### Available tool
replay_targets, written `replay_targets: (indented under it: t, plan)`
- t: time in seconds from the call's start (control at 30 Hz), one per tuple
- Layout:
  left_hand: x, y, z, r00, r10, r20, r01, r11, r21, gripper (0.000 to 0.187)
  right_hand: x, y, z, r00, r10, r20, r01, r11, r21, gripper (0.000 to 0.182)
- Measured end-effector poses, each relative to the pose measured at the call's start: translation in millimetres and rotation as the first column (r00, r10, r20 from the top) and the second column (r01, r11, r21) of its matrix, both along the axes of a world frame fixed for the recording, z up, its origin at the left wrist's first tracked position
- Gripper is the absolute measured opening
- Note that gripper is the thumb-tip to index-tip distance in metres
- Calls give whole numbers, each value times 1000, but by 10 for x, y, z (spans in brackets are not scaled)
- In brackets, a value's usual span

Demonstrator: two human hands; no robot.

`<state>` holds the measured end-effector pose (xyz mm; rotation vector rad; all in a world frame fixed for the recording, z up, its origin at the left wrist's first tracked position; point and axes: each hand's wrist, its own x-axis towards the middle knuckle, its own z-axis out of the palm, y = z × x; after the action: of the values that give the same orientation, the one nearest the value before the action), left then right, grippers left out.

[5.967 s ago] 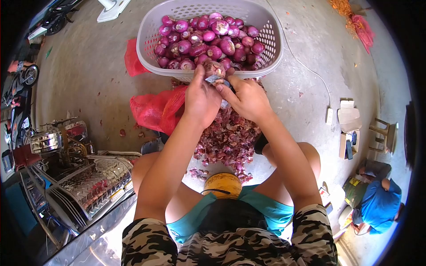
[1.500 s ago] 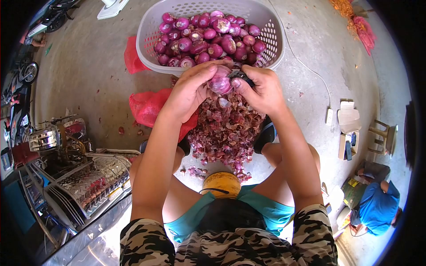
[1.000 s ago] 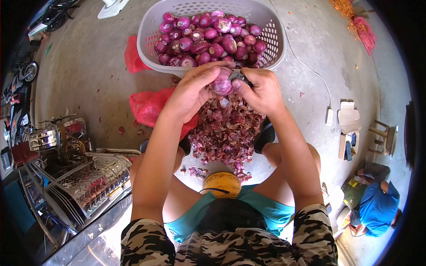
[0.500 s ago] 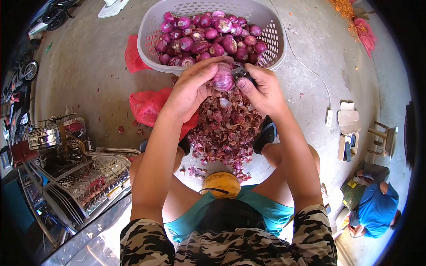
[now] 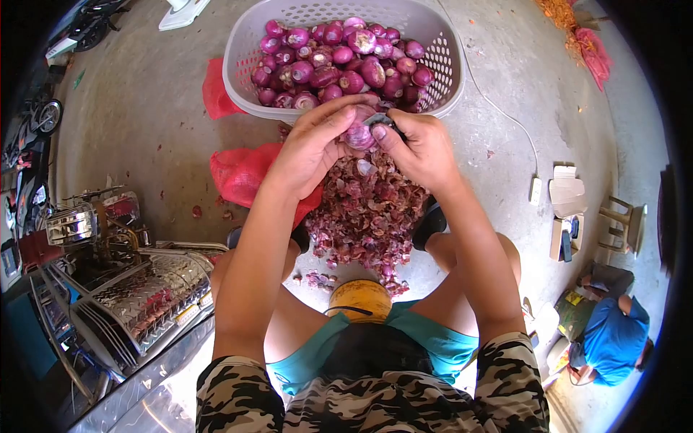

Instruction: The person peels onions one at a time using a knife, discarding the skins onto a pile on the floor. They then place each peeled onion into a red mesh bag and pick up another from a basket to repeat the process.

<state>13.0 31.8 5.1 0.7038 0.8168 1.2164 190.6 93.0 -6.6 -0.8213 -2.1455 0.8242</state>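
Observation:
My left hand (image 5: pixel 315 141) is closed around a red onion (image 5: pixel 359 136), with the fingers behind it. In my right hand (image 5: pixel 424 149) is a small knife (image 5: pixel 378 120); its short blade touches the onion's right side, and my fingers hide most of its dark handle. The right thumb presses near the onion. Just beyond both hands stands a grey perforated plastic basket (image 5: pixel 234 68) with many purple-red onions (image 5: pixel 341 54) in it. Directly below the hands, a heap of dry onion skins (image 5: pixel 372 206) lies on the floor.
A red mesh sack (image 5: pixel 242 177) lies left of the heap. Between my legs is a yellow container (image 5: pixel 356 297). A white cable runs to a power strip (image 5: pixel 535 191) on the right. Metal-clad vehicle parts (image 5: pixel 144 289) stand at left. A person in blue (image 5: pixel 613 343) is at lower right.
The knife and right thumb have moved slightly left, farther over the onion. The onion has turned a little in my left hand.

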Motion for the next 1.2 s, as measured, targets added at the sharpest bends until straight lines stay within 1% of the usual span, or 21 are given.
replay_targets:
  t: [0.13, 0.23, 0.3, 0.33, 0.43, 0.5, 0.53, 0.63, 0.73, 0.83, 0.93, 1.03, 1.13, 1.2]
  plan:
    - [16, -10, 2, 999, 23, 22, -23, 1000, -6, 39, 4, -24, 18, 1000, -20, -13, 20, 999, -38, 35]
    - [29, -5, -13, 997, 66, 34, -66, 998, 7, 38, 19, -26, 31, 999, 29, -28, -28, 999, 39, 33]
    - [37, 11, -24, 993, 100, 57, -102, 994, 33, 37, 7, -28, 49, 997, 63, -34, -58, 991, 121, 31]
    - [38, 12, -23, 991, 124, 43, -125, 992, 28, 37, -1, -30, 60, 996, 80, -36, -73, 984, 162, 31]
    - [50, 17, -16, 980, 198, 19, -198, 980, 6, 35, -14, -46, 98, 990, 129, 63, -141, 961, 237, 28]
    - [70, 16, 2, 967, 252, 29, -251, 968, -15, 35, -26, -85, 91, 977, 153, 150, -184, 958, 219, 28]
    - [60, 19, -8, 969, 243, 52, -243, 970, -16, 35, -32, -102, 84, 967, 164, 193, -204, 957, 208, 28]
    - [31, 31, -39, 967, 236, 101, -235, 972, -24, 35, -46, -124, 67, 944, 201, 262, -248, 955, 161, 30]
    - [18, 36, -54, 958, 265, 110, -263, 964, -35, 33, -38, -110, 64, 912, 238, 336, -271, 961, 57, 34]
    - [-19, 48, -56, 944, 307, 119, -303, 952, -49, 32, 12, -78, 34, 888, 279, 365, -300, 954, 1, 31]
    - [-19, 46, 1, 926, 351, 139, -343, 936, -75, 30, 47, -64, 19, 855, 224, 467, -225, 973, -55, 32]
    - [-42, 68, -5, 918, 341, 203, -325, 939, -109, 28, 60, -35, 14, 930, 154, 335, -132, 987, -88, 35]
    - [-55, 66, -21, 915, 325, 241, -296, 943, -151, 30, 74, 2, 67, 982, 88, 170, -67, 990, -123, 31]
    - [-40, 60, -15, 914, 331, 234, -303, 941, -148, 32, 79, 14, 70, 989, 21, 145, -1, 990, -140, 29]
